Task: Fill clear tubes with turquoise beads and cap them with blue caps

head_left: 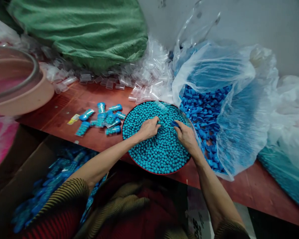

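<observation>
A round red-rimmed tray [156,173] is filled with small turquoise balls [161,149]. My left hand [149,128] is over the balls, its fingers curled together; whatever they hold, if anything, is hidden. On the right side of the tray, my right hand [185,134] pinches a dark blue plastic cap [174,123] between thumb and fingers. One clear plastic tube [161,106] lies on the balls near the far rim. To the left of the tray are several ball-filled tubes with blue caps [112,130], lying loose on the red table.
Blue caps [201,103] spill from a clear plastic bag [244,122] at right. Empty clear tubes [149,79] pile up behind, beside a green sack [89,33]. A pink basin [27,99] stands left. Below the table [64,109], a cardboard box [22,172] holds filled tubes.
</observation>
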Demonstrator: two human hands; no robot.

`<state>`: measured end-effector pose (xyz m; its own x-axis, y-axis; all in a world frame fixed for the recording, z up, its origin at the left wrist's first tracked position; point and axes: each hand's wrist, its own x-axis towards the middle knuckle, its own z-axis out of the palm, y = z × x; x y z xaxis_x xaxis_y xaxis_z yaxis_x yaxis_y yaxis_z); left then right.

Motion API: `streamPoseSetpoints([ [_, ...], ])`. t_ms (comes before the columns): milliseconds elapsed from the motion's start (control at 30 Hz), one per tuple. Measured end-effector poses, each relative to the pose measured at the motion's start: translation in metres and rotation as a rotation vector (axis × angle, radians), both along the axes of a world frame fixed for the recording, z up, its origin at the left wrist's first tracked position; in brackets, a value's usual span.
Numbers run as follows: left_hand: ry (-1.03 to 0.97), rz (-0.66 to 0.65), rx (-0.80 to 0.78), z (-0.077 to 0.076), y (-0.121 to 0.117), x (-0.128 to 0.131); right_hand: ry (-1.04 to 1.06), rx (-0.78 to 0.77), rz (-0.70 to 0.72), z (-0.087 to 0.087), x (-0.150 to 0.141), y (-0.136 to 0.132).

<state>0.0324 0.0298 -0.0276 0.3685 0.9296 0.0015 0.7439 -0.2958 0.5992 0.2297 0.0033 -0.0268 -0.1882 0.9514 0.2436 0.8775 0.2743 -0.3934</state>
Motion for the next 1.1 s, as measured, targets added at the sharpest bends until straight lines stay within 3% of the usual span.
streamPoseSetpoints([
  [133,-0.069,-0.036,-0.078,0.0,0.0,-0.002,0.009,-0.06,0.139,0.004,-0.014,0.004],
  [300,-0.301,-0.039,-0.186,0.003,0.0,-0.008,-0.114,-0.161,0.108,0.008,-0.007,-0.002],
  [467,-0.668,-0.036,-0.539,0.007,-0.004,-0.011,0.19,-0.021,0.058,0.009,-0.011,-0.004],
  [567,-0.769,-0.044,-0.633,0.008,-0.009,-0.011,0.227,0.059,0.091,0.007,-0.026,-0.009],
  [700,-0.824,-0.033,-0.657,0.007,-0.016,-0.012,0.338,-0.015,0.126,0.006,-0.033,-0.017],
  [833,-0.81,-0.048,-0.636,0.008,-0.022,-0.008,0.535,-0.139,0.039,0.006,-0.034,-0.022],
  [967,-0.815,-0.032,-0.577,0.011,-0.027,-0.005,0.624,-0.112,-0.104,0.008,-0.041,-0.025],
  [1100,-0.855,0.015,-0.57,0.014,-0.032,-0.009,0.631,-0.147,-0.078,0.014,-0.045,-0.028],
])
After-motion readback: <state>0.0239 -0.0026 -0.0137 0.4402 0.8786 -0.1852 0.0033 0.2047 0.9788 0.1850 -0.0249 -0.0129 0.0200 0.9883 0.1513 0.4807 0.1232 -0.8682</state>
